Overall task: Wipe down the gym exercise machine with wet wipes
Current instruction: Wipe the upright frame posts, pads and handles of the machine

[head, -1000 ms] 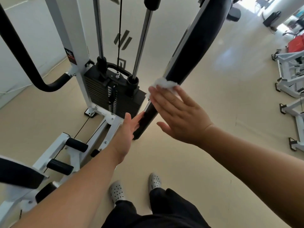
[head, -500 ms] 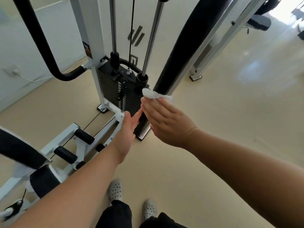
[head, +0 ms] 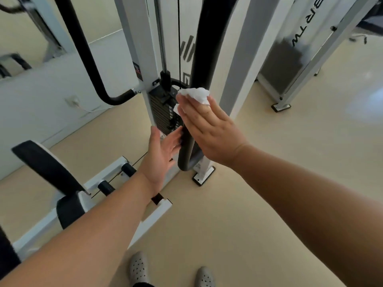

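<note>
A white-framed exercise machine stands in front of me, with a black weight stack [head: 160, 112] and a long black padded bar [head: 204, 48] that runs down to a curved lower end. My right hand [head: 209, 129] lies flat against that bar with straight fingers and presses a crumpled white wet wipe [head: 194, 95] onto it. The wipe sticks out past the fingertips. My left hand [head: 162, 155] is open with the palm turned to the bar's lower end; its fingertips touch the bar's left side.
A second black bar [head: 87, 59] curves down at the left. Black roller pads [head: 104, 186] and a black seat pad [head: 44, 164] sit low left on the white frame. Another machine [head: 290, 65] stands at the right. A wall socket [head: 72, 100] is at the left. My shoes [head: 138, 268] are below.
The view has swung so the padded bar now stands nearly upright. My right hand with the wipe has stayed pressed on the bar. My left hand stays at the bar's lower end.
</note>
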Action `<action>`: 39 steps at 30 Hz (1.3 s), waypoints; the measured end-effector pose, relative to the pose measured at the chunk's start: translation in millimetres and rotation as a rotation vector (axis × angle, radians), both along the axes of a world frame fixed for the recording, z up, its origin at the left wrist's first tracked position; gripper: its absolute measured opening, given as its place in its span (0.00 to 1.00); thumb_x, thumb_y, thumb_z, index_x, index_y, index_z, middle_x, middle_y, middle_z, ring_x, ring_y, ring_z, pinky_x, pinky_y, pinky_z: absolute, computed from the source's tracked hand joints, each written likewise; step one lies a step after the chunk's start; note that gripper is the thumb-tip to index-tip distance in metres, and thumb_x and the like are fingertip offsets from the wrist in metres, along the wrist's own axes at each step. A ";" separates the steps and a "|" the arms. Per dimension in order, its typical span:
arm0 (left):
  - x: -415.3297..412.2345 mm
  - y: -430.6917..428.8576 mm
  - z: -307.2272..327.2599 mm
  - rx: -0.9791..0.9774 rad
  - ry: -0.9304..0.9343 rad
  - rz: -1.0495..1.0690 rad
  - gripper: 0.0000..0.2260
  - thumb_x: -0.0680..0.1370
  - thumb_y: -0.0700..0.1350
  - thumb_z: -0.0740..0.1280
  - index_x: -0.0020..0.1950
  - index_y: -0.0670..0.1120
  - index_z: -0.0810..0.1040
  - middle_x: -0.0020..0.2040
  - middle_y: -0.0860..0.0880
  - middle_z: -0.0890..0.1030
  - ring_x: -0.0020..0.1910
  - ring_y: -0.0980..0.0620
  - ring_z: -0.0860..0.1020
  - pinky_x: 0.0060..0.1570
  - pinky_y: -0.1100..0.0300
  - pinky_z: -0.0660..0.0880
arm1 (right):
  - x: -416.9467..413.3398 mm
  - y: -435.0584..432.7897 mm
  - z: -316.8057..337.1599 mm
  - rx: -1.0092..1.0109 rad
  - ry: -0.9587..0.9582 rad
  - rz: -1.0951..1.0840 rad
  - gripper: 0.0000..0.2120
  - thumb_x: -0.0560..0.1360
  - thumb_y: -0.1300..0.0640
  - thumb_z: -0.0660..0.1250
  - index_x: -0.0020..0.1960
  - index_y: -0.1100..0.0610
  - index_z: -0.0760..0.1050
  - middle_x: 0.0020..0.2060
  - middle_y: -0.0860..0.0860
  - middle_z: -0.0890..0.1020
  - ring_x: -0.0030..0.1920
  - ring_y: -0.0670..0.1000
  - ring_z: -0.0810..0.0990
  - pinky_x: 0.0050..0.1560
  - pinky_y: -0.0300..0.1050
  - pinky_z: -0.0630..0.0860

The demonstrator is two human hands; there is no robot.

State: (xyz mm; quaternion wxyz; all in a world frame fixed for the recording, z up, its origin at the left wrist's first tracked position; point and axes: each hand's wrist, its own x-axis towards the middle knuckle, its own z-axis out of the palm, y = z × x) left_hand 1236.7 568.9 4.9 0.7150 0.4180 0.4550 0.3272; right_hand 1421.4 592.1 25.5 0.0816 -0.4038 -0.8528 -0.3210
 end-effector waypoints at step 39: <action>-5.7 18.7 -35.6 0.350 0.061 0.302 0.05 0.78 0.37 0.73 0.52 0.44 0.84 0.44 0.46 0.86 0.43 0.51 0.84 0.45 0.60 0.81 | -58.5 -48.9 -57.3 -0.139 1.416 -0.177 0.07 0.77 0.66 0.71 0.50 0.57 0.77 0.45 0.39 0.82 0.47 0.40 0.81 0.47 0.33 0.77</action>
